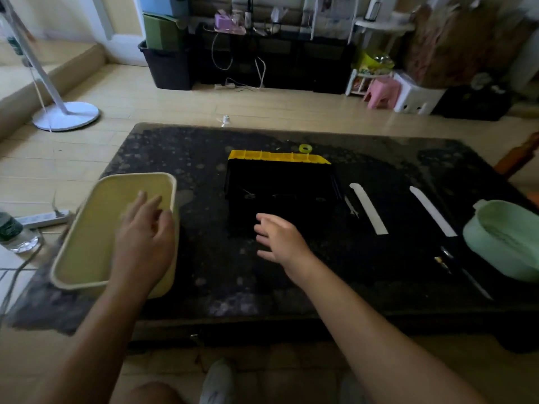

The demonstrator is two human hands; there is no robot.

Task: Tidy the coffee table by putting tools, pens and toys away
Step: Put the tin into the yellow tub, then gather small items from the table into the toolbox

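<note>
Left hand over the cream bin.

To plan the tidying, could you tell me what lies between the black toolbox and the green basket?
Head view: a thin metal tool, a white strip beside it, and a second white strip nearer the basket.

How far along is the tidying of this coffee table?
Early, by the look of it. The cream tray shows nothing inside, and the black case is too dark to judge. Both hands are empty: the left hand over the tray, the right hand over the case. Still out on the table: two white strips, small pen-like items beside the green basket, and a tape roll behind the case.
</note>
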